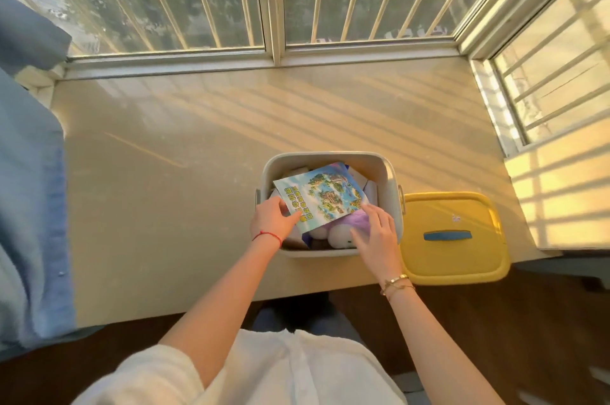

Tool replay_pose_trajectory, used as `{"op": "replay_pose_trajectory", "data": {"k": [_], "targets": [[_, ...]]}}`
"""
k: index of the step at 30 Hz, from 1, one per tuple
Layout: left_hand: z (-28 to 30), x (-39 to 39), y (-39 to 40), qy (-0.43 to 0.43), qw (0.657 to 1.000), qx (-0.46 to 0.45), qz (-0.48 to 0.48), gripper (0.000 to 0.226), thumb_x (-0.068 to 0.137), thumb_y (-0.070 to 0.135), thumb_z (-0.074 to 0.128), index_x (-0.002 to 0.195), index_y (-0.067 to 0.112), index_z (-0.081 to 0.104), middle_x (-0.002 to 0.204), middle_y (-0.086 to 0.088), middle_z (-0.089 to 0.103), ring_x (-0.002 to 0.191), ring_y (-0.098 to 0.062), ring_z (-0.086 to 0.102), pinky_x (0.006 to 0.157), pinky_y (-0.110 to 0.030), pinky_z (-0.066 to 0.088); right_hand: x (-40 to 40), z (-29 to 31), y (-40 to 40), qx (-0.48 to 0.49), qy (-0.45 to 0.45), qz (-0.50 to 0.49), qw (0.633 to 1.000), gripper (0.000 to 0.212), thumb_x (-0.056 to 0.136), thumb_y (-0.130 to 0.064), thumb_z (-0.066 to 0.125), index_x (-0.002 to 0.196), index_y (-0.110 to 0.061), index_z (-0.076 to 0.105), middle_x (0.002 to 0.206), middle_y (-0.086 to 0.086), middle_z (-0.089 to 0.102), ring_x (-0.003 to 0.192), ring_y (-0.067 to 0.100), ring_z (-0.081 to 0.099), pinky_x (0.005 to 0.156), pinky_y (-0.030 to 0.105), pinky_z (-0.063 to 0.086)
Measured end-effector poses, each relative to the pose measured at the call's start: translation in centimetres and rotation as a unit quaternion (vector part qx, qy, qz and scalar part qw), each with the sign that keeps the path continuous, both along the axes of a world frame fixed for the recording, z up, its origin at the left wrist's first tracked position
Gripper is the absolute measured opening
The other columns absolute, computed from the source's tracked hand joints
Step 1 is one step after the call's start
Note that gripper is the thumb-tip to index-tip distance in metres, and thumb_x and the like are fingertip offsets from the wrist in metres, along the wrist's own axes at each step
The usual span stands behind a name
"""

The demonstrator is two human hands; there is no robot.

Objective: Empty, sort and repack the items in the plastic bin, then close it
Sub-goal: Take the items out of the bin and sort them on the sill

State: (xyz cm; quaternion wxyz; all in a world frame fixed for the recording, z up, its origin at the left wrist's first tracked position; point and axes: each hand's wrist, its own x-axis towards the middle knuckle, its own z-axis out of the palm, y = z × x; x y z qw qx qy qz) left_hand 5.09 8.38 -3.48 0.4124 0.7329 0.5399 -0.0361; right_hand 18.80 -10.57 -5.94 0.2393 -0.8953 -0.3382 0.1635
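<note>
The open pale-grey plastic bin point(330, 160) on the beige sill holds one blue illustrated booklet point(321, 195) over one purple-and-white plush toy point(343, 233). The left hand point(272, 218) pinches the booklet's edge; the right hand point(376, 233) lies spread, fingertips touching it. One yellow lid point(452, 259) rests just beside the bin.

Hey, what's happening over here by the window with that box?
A person is going through an open plastic bin on a wide window ledge. The left hand pinches the near corner of a colourful printed sheet lying on top of the contents, while the right hand rests open at its other edge, over a purple and white plush toy. The yellow lid lies off, just right of the bin. The bin is full.
</note>
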Motion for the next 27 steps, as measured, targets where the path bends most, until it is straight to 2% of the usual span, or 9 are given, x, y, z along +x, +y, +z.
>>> {"op": "replay_pose_trajectory", "data": {"k": [5,7,9,12,14,16,21,24,27], "targets": [[-0.4,-0.2,0.1,-0.123,0.985,-0.031,0.116,0.014,0.085,0.018,0.065,0.095,0.016,0.055,0.095,-0.003,0.069,0.081,-0.015,0.065,0.075,-0.032,0.055,1.0,-1.2,-0.6,-0.066,0.052,-0.044,0.996,0.087,0.079,-0.031,0.075,0.148,-0.009,0.027,0.151,0.009,0.030,0.141,0.024,0.025,0.115,0.037,0.029],[0.3,-0.6,0.5,-0.164,0.976,-0.007,0.140,0.012,0.089,0.017,0.060,0.100,0.015,0.054,0.096,-0.005,0.068,0.080,-0.014,0.064,0.070,-0.024,0.052,1.6,-1.7,-0.5,-0.092,0.065,-0.062,0.992,0.102,0.075,-0.034,0.079,0.151,-0.006,0.017,0.155,0.012,0.023,0.144,0.027,0.020,0.115,0.037,0.025],[1.1,-1.2,1.1,-0.188,0.969,0.023,0.159,0.013,0.093,0.019,0.056,0.104,0.013,0.053,0.097,-0.004,0.066,0.083,-0.014,0.064,0.066,-0.015,0.048,2.4,-2.2,-0.3,-0.109,0.115,-0.079,0.984,0.109,0.072,-0.033,0.082,0.151,-0.004,0.013,0.153,0.014,0.029,0.142,0.029,0.026,0.114,0.037,0.029],[2.4,-1.9,1.8,-0.211,0.959,0.063,0.180,0.017,0.096,0.020,0.052,0.110,0.011,0.053,0.099,-0.002,0.065,0.084,-0.006,0.063,0.066,-0.009,0.048,3.3,-3.0,-0.2,-0.081,0.192,-0.090,0.974,0.084,0.069,-0.031,0.084,0.135,-0.013,0.037,0.127,0.008,0.055,0.122,0.027,0.052,0.096,0.032,0.048],[3.3,-2.3,2.0,-0.222,0.953,0.086,0.189,0.018,0.097,0.020,0.051,0.112,0.011,0.053,0.100,0.000,0.064,0.086,-0.002,0.062,0.065,-0.003,0.046,3.8,-2.7,-0.3,-0.038,0.203,-0.088,0.974,0.065,0.067,-0.031,0.085,0.116,-0.021,0.044,0.111,-0.001,0.058,0.108,0.021,0.059,0.082,0.026,0.050],[4.1,-2.7,2.1,-0.234,0.945,0.106,0.201,0.020,0.097,0.022,0.050,0.114,0.012,0.053,0.103,0.001,0.064,0.092,-0.010,0.064,0.068,-0.004,0.049,4.1,-1.9,-0.1,0.009,0.214,-0.076,0.974,0.062,0.067,-0.031,0.085,0.113,-0.023,0.044,0.108,-0.004,0.057,0.103,0.016,0.059,0.077,0.021,0.047],[6.2,-4.6,3.0,-0.263,0.911,0.131,0.289,0.021,0.093,0.036,0.057,0.107,0.021,0.060,0.100,0.002,0.068,0.091,-0.014,0.068,0.071,-0.034,0.058,4.7,0.2,2.0,0.095,0.170,-0.014,0.981,0.067,0.067,-0.044,0.083,0.118,-0.029,0.042,0.113,-0.008,0.057,0.104,0.011,0.056,0.085,0.028,0.051],[7.4,-5.7,3.2,-0.293,0.887,0.105,0.340,0.025,0.087,0.036,0.065,0.105,0.020,0.063,0.103,-0.005,0.070,0.088,-0.013,0.069,0.064,-0.030,0.059,5.1,0.9,4.4,0.122,0.154,0.021,0.980,0.067,0.068,-0.045,0.082,0.119,-0.031,0.042,0.116,-0.009,0.055,0.108,0.012,0.054,0.091,0.032,0.048],[8.1,-6.7,3.2,-0.300,0.885,0.095,0.344,0.031,0.080,0.027,0.074,0.107,0.018,0.063,0.104,-0.002,0.069,0.090,-0.008,0.069,0.064,-0.027,0.059,5.6,1.2,6.6,0.104,0.126,0.089,0.983,0.065,0.070,-0.045,0.080,0.122,-0.024,0.045,0.117,-0.010,0.052,0.110,0.013,0.048,0.096,0.030,0.040]]}}
